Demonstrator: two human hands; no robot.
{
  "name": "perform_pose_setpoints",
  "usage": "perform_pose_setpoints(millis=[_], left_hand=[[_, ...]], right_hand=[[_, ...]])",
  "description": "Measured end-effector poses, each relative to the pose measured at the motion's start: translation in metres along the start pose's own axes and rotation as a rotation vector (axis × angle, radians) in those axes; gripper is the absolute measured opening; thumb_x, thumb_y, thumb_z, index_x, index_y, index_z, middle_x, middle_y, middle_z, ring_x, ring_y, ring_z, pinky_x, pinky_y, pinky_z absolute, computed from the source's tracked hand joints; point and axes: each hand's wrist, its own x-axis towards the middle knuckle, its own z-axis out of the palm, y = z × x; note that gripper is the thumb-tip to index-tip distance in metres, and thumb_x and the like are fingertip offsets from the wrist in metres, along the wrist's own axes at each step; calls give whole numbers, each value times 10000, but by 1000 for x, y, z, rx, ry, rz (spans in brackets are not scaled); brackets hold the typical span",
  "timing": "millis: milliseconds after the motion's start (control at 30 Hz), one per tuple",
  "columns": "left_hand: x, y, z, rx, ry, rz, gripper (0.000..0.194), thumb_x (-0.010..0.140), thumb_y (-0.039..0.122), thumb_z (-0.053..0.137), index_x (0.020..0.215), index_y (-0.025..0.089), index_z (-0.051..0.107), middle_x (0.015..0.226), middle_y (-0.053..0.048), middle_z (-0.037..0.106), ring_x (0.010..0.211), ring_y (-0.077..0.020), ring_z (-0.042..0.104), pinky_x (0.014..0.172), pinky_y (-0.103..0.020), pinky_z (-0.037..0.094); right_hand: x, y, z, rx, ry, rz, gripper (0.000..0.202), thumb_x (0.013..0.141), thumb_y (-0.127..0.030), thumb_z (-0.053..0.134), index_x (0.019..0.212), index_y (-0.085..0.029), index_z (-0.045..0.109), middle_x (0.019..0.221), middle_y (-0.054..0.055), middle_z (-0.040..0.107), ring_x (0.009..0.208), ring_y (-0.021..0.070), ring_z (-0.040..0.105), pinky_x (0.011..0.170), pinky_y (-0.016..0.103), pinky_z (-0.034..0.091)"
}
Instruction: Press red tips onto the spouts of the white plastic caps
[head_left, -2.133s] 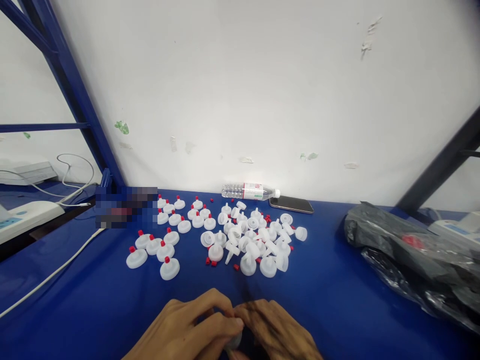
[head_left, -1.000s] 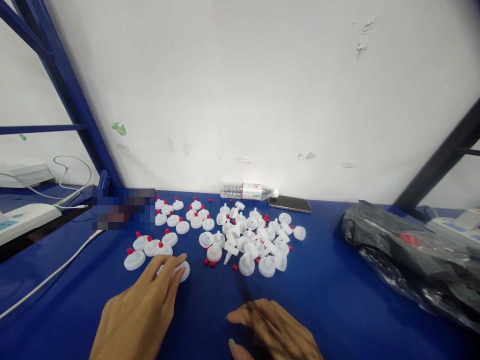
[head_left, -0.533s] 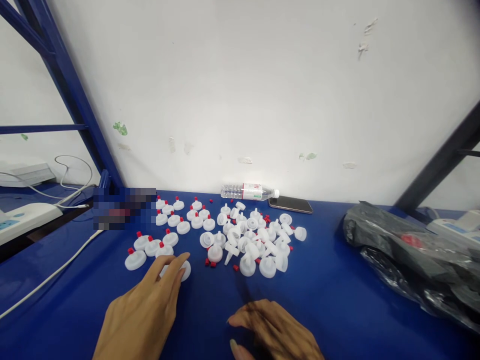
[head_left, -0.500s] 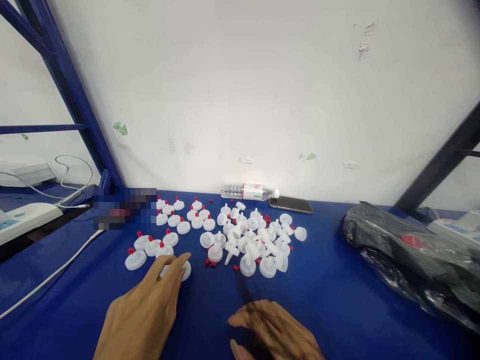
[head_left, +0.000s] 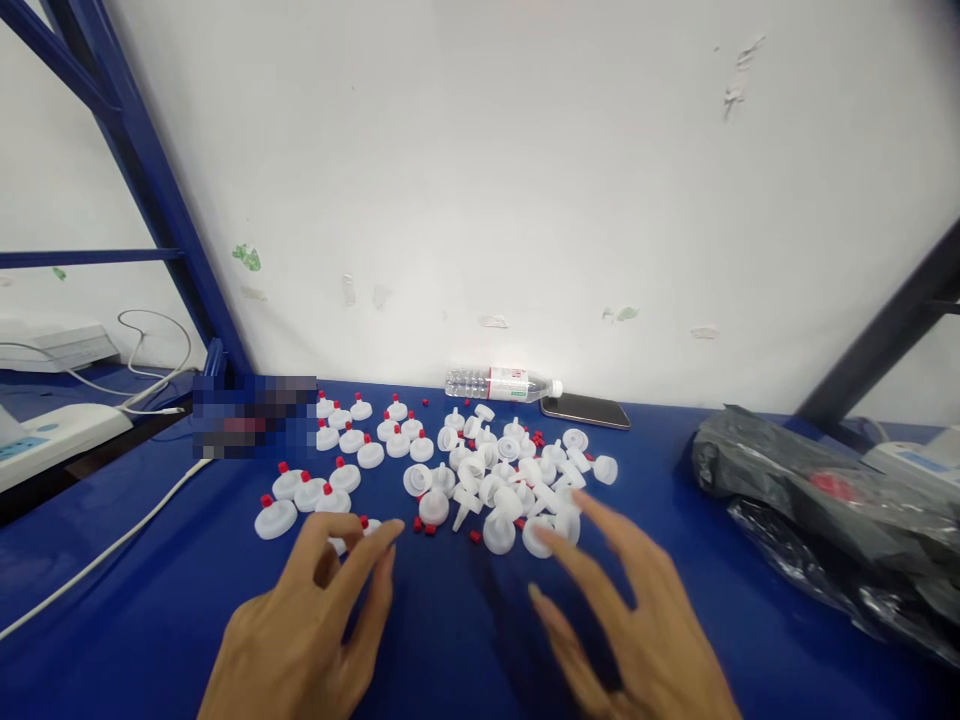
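Note:
White nozzle caps with red tips (head_left: 275, 517) stand in loose groups on the left of the blue table. A jumbled pile of white nozzle caps (head_left: 499, 530) without tips lies at the middle, some upright and some on their sides. Several small red tips (head_left: 475, 537) are scattered around that pile. My left hand (head_left: 315, 610) is beside the tipped caps, thumb and fingers apart, partly covering one red-tipped cap (head_left: 370, 524). Over the near right edge of the pile, my right hand (head_left: 637, 610) has its fingers spread, fingertips close to a white cap; contact is unclear.
At the back by the wall, a clear plastic bottle (head_left: 502, 384) lies on its side next to a dark phone (head_left: 586, 410). A grey plastic bag (head_left: 795, 490) sits at right. A white cable (head_left: 112, 545) and a power strip (head_left: 45, 440) are at left.
My right hand has moved forward and right to the pile, its fingers spreading. My left hand has shifted slightly right and its thumb and fingers have parted; a red-tipped cap shows behind it.

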Motion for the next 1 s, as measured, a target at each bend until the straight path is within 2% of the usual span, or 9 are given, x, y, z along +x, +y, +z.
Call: perform_pose_setpoints(millis=[67,133,233,367,533,700,833,900,1000], left_hand=[[-1,3,1,-47,-28,131,276,1053,257,406,1229,240,617,1043,-41,656,566,-107,682,429,-213,529],[-2,4,3,-35,-110,208,330,1058,248,361,1302,249,583,1153,-61,680,643,-133,730,449,-228,555],[-3,4,8,12,-190,193,398,1060,284,346,1426,227,490,1333,-107,653,768,-170,772,509,-255,607],[-4,0,15,83,-178,162,466,1054,349,365,1477,163,425,1401,-142,638,855,-224,786,574,-294,644],[-5,-2,16,114,-148,199,458,1059,366,355,1439,133,460,1348,-133,683,990,-235,770,690,-302,666],[-1,1,12,108,-142,226,432,1065,372,341,1362,134,546,1274,-98,730,966,-214,776,662,-288,664],[1,1,12,114,-137,225,435,1069,356,330,1334,135,594,1271,-87,732,975,-195,773,701,-262,656],[0,0,13,113,-142,232,443,1072,351,321,1350,139,594,1301,-90,714,1000,-186,766,739,-252,650],[-1,-1,12,87,-155,248,444,1074,336,318,1370,143,587,1325,-82,699,1033,-177,756,771,-242,642]], right_hand=[[2,15,-1,-96,-34,54,465,1020,-399,488,1449,-227,541,1562,133,452,1356,360,531,908,528,626],[0,23,1,-144,-79,53,526,1041,-424,434,1515,-197,461,1602,121,405,1412,353,475,907,515,632],[-7,23,6,-161,-130,-7,547,1051,-435,408,1538,-188,421,1580,78,454,1413,321,488,893,455,646],[-9,19,9,-149,-123,-31,462,1070,-408,376,1460,-184,481,1439,61,614,1292,284,616,836,418,660],[-8,24,6,-93,-79,-13,360,1088,-394,356,1333,-223,557,1208,44,748,1094,241,733,780,372,663],[-17,30,6,-64,-116,64,339,1054,-484,444,1274,-281,603,1098,11,769,893,204,777,674,311,657],[-17,27,2,-10,-42,109,335,1027,-475,510,1264,-260,609,1068,27,776,872,208,779,691,296,649],[-14,23,0,68,-27,78,317,1017,-425,544,1274,-251,604,1067,35,777,882,200,778,743,283,644],[-10,18,-1,173,-85,-56,305,1000,-355,589,1284,-247,611,1048,26,784,878,181,778,748,248,635]])
